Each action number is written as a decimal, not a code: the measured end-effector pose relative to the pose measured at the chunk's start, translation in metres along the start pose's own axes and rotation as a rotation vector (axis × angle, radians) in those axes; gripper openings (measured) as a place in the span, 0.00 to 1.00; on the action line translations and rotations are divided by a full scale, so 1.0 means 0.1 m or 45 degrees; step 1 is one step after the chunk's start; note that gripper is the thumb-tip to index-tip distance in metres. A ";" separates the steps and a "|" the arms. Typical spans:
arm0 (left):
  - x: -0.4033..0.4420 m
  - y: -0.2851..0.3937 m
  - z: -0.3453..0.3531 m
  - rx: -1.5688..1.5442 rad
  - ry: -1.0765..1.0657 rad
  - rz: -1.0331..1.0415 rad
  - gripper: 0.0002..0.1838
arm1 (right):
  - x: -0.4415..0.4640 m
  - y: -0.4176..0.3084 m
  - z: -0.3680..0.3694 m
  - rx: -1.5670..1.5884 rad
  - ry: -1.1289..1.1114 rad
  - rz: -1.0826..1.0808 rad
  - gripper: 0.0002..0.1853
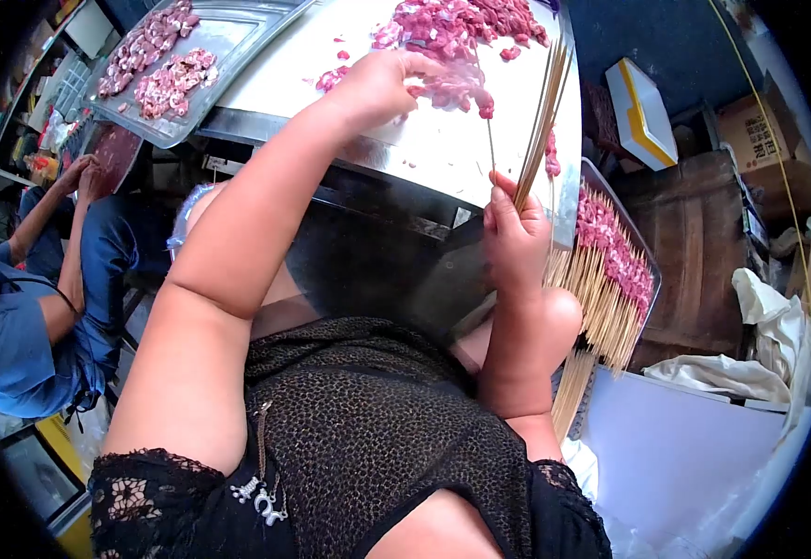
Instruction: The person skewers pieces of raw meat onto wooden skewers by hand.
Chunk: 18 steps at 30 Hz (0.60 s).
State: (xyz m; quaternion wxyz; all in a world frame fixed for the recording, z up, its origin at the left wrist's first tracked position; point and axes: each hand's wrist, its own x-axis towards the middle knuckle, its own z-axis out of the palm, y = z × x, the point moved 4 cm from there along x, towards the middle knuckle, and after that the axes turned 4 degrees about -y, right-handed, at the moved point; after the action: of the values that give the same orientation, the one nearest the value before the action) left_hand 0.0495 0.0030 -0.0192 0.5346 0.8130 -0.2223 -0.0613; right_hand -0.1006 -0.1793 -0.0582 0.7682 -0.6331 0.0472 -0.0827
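My right hand (517, 224) is closed round a bundle of thin bamboo skewers (543, 121) that point up over the white table. Between its thumb and forefinger stands one separate skewer (491, 144), with a piece of red meat (486, 102) near its tip. My left hand (387, 88) reaches over the table at the edge of a heap of raw meat pieces (443, 33). Its fingertips are blurred against the meat, so what they hold is not clear.
A metal tray (182, 121) with meat piles lies at the upper left. Many loaded skewers (611, 270) fill a tray at the right. A seated person (23, 326) in blue is at the left. A foam box (641, 112) stands beyond the table (284, 65).
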 end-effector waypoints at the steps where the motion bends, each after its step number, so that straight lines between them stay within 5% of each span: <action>1: 0.02 0.00 -0.03 -0.017 -0.052 -0.057 0.17 | 0.00 -0.01 -0.01 0.009 0.006 0.000 0.11; 8: 0.52 -0.13 -0.49 0.491 0.405 -0.092 0.15 | -0.01 0.00 -0.09 0.021 -0.016 0.011 0.11; 14: 0.81 -0.38 -0.30 1.011 0.327 -0.111 0.12 | -0.02 -0.02 -0.09 -0.092 -0.002 0.024 0.12; 18: 0.64 -0.13 -0.27 0.950 0.107 -0.142 0.10 | -0.03 -0.02 -0.11 -0.072 0.006 0.025 0.11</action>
State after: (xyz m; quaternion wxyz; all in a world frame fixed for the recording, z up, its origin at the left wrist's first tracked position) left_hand 0.1196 0.0029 -0.0109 0.2064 0.9644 -0.1627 0.0284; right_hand -0.1058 -0.1901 -0.0590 0.7506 -0.6540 0.0575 -0.0751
